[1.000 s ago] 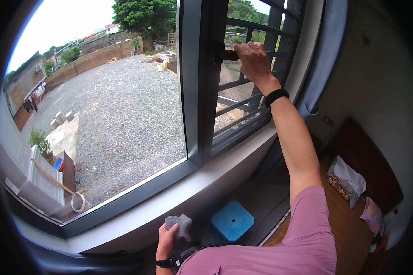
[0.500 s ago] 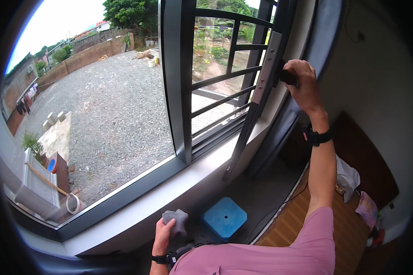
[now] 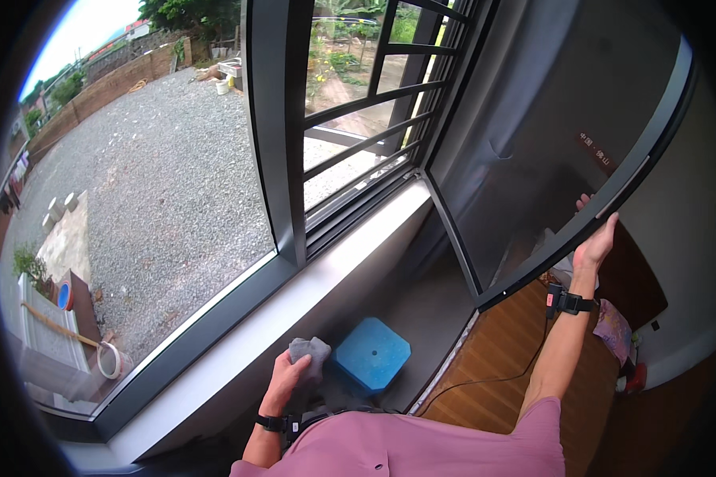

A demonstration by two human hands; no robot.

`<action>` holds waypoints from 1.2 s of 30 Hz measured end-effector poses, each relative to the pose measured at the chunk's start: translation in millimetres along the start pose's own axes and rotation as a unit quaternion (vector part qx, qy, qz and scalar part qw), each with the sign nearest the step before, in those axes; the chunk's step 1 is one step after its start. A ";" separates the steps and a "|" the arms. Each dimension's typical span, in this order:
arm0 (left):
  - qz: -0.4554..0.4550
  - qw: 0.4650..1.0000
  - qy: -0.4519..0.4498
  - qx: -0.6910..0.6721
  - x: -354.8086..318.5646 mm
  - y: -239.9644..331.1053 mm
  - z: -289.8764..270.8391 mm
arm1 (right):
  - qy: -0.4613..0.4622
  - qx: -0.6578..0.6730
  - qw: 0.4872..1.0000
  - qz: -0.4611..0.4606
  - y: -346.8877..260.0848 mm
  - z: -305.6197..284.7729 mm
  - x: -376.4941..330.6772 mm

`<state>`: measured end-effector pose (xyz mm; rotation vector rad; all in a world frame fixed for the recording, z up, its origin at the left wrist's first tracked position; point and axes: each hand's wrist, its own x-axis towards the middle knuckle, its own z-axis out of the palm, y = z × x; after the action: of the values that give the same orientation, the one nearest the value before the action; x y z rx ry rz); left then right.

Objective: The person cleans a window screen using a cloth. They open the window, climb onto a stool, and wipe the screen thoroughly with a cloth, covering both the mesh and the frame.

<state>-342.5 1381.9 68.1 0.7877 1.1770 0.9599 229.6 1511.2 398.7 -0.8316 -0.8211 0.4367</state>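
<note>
Gray cloth (image 3: 310, 355) is bunched in the left hand (image 3: 285, 375), its grip narrow with the thumb on top; the other fingers are mostly hidden. That hand is near, just left of a blue plastic stool (image 3: 374, 350). On the right, a dark-framed mesh screen (image 3: 549, 191) stands swung into the room. The right hand (image 3: 597, 248) is at its outer edge; the frame covers part of the fingers, so how tightly this grip closes cannot be told. Behind the dim mesh, a hanging curtain (image 3: 493, 131) looks blurred. White bedding on the bed (image 3: 485, 358) is partly hidden by the frame and right hand. At the far side, the barred window (image 3: 374, 100) is cut off at the top, and the black fisheye rim swallows the corners. As for writing, a small brown strip (image 3: 597, 153) seen at the mesh bears a short row of pale characters; the red tag on the right wristband (image 3: 569, 300) is too small to read.
</note>
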 end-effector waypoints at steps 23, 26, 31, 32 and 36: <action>0.180 0.946 0.267 0.030 -202.9 -34.6 -42.4 | -0.807 0.014 0.445 0.388 152.2 169.8 -550.8; 0.143 0.916 0.375 0.001 -253.3 -77.8 -29.9 | -0.866 -0.004 0.304 0.397 121.2 178.9 -588.8; 0.102 0.880 0.463 -0.006 -351.6 -122.2 -18.1 | -0.920 -0.008 0.160 0.358 88.7 161.0 -671.3; 0.095 0.869 0.486 -0.005 -372.6 -126.1 -17.7 | -0.918 0.002 0.154 0.366 77.3 157.4 -690.9; 0.133 0.777 0.608 -0.095 -437.8 -161.5 -27.2 | -0.937 0.030 0.096 0.335 22.5 164.8 -764.3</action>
<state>-382.3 916.6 86.9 0.0541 2.0328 1.9232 -374.7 1120.8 91.8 0.2018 -2.6922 2.7203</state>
